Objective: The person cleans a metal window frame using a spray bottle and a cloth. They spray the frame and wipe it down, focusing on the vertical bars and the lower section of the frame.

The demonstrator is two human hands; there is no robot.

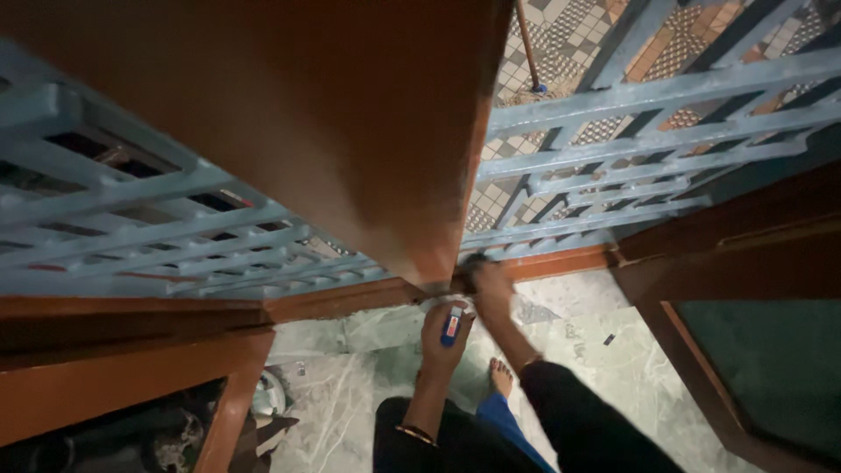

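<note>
while the view looks steeply down past a brown wooden door point(350, 131) that fills the upper middle of the frame, both hands meet at its bottom edge, just below the centre. the left hand point(445, 337) is closed around a small blue and white tube point(452, 324) with a red patch, held upright just under the door's lower corner. the right hand point(489, 285) sits just right of it and a little higher, pressed on a dark cloth point(475, 263) against the wooden threshold point(561, 261); its fingers are curled over the cloth. blue metal grilles point(613, 131) spread across the upper left and upper right. pale green marble floor point(350, 385) lies below, with a bare foot point(500, 377) near the bottom centre, close under the hands. patterned tiles point(578, 35) show beyond the grille at the top.
</note>
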